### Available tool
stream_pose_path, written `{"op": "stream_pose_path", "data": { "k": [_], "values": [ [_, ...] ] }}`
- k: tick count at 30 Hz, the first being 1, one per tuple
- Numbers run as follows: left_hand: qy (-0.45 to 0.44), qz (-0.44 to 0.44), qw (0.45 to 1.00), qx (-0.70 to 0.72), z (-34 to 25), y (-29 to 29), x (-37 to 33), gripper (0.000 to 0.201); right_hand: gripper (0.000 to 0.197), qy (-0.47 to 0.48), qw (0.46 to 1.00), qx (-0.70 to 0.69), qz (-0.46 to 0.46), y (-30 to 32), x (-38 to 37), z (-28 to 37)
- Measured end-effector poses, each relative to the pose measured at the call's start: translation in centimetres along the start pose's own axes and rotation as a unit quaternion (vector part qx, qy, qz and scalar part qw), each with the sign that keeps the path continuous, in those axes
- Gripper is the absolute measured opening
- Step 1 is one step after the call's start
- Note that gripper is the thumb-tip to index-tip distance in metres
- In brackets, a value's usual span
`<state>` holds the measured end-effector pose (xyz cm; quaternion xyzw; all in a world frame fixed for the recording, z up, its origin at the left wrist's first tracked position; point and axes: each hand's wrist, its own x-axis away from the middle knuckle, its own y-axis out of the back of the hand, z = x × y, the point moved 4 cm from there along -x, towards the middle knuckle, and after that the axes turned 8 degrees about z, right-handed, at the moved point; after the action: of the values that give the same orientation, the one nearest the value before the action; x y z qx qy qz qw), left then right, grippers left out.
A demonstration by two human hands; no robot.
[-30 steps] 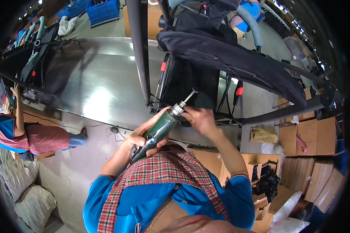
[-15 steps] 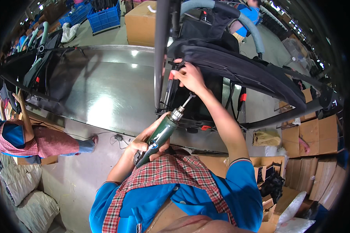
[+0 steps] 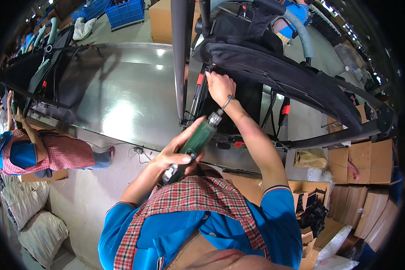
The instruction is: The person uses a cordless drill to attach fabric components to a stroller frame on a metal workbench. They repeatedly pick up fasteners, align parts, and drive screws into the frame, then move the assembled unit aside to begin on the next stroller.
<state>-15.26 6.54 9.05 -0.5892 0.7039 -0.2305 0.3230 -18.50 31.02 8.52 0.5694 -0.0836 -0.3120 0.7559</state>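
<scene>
My left hand is wrapped around a green electric screwdriver. The tool slants up to the right, and a small dark piece at the end of its bit shows in front of my right wrist. My right hand is closed, its fingertips against the black stroller beside a red clip on the frame. Whatever those fingers grip is hidden. Thin frame tubes run down just left of that hand, and dark fabric hangs behind it.
A shiny metal worktable stretches left to another stroller, where a co-worker has their hands. An upright dark tube rises left of my right hand. Cardboard boxes stand to the right; white sacks lie at lower left.
The screwdriver in my left hand has moved up and right, its tip now overlapping my right wrist. My right hand's fingers, spread before, have curled in at the frame.
</scene>
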Motion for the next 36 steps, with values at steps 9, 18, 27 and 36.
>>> {"op": "stream_pose_path", "data": {
  "k": [9,18,27,36],
  "values": [
    [-0.028,-0.240,0.938,-0.247,-1.0,0.0,-3.6,0.102,0.013,0.186,0.929,-0.205,-0.246,-1.0,0.5,-1.5],
    [-0.033,-0.306,0.911,-0.273,-0.9,1.4,-5.4,0.102,0.018,0.168,0.935,-0.248,-0.187,-1.1,0.5,-2.3],
    [-0.021,-0.313,0.906,-0.285,-1.1,1.6,-5.6,0.101,0.017,0.195,0.930,-0.230,-0.210,-1.1,0.3,-2.5],
    [-0.003,-0.318,0.903,-0.288,-1.3,1.7,-6.3,0.104,0.020,0.160,0.933,-0.262,-0.191,-2.2,-0.6,-3.8]
  ]
}}
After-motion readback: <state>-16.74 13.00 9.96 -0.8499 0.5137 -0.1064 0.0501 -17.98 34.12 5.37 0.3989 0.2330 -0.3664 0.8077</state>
